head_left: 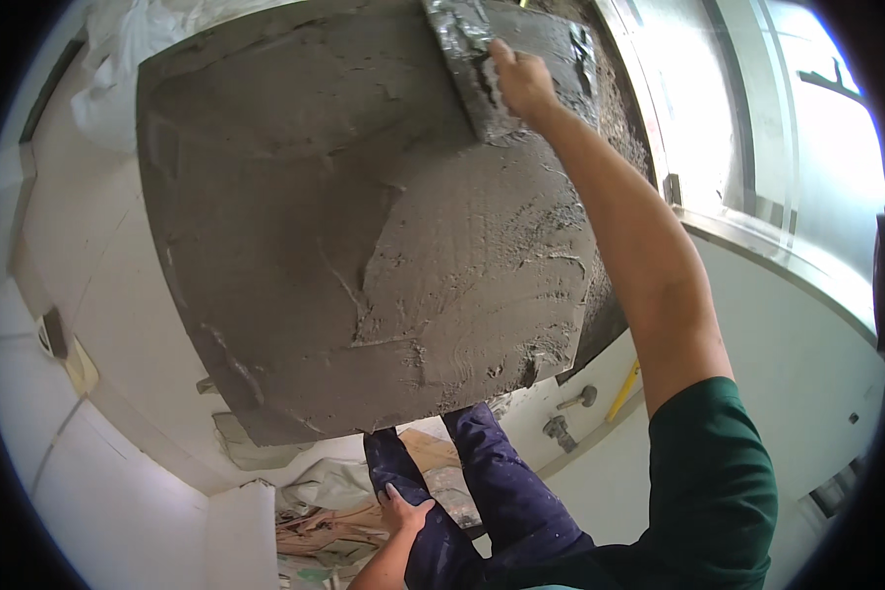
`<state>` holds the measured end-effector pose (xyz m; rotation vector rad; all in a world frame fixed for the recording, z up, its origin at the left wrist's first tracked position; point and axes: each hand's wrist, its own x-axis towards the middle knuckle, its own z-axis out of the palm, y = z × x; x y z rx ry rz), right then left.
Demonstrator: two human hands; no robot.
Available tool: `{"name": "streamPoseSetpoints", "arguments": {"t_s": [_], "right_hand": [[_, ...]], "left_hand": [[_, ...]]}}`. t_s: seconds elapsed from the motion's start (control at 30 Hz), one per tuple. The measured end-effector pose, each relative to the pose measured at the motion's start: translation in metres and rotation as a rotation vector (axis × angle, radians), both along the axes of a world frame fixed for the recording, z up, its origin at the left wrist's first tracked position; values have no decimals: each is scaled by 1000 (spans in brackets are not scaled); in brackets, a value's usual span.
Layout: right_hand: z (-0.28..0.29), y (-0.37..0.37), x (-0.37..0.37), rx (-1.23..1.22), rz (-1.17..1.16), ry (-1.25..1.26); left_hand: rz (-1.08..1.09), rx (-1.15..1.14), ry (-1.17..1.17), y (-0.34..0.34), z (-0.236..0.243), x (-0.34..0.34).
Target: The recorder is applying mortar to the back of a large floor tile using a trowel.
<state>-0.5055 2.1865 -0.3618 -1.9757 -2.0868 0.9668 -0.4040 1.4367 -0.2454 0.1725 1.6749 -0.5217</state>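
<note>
A broad plastering trowel [465,61] lies against the far right part of a large slab coated in wet grey mortar [275,216]. My right hand [526,87] is closed round the trowel's handle, with the arm stretched far forward. Smooth mortar covers the slab's left side; ridges and rough lumps mark the right side. My left hand [403,511] rests on my left leg [395,462], below the slab's near edge, its fingers spread and nothing in them.
A bright window [787,108] with a pale sill runs along the right. Crumpled white plastic sheeting [108,79] hangs at the far left. Beneath the slab, a small mallet-like tool [582,397] and a yellow bar [622,391] show; brown scraps [324,531] litter the floor.
</note>
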Motion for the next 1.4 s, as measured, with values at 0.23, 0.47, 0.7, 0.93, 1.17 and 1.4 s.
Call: {"name": "streamPoseSetpoints", "arguments": {"t_s": [0.23,0.47,0.7,0.93,1.17,1.4], "right_hand": [[21,-99,-184,-169,238,63],[30,-153,-289,-14,632,350],[12,-176,-284,-211,1143,-163],[46,-387,-146,-128,1515,-349],[72,-447,-90,-273,1514,-143],[58,-380,-207,-118,1699,-219]], "left_hand": [[150,-21,32,-6,4,10],[238,7,40,-17,6,28],[353,50,32,-23,11,23],[365,116,47,-32,19,3],[430,223,101,-53,23,-16],[454,266,131,-57,16,-21]]}}
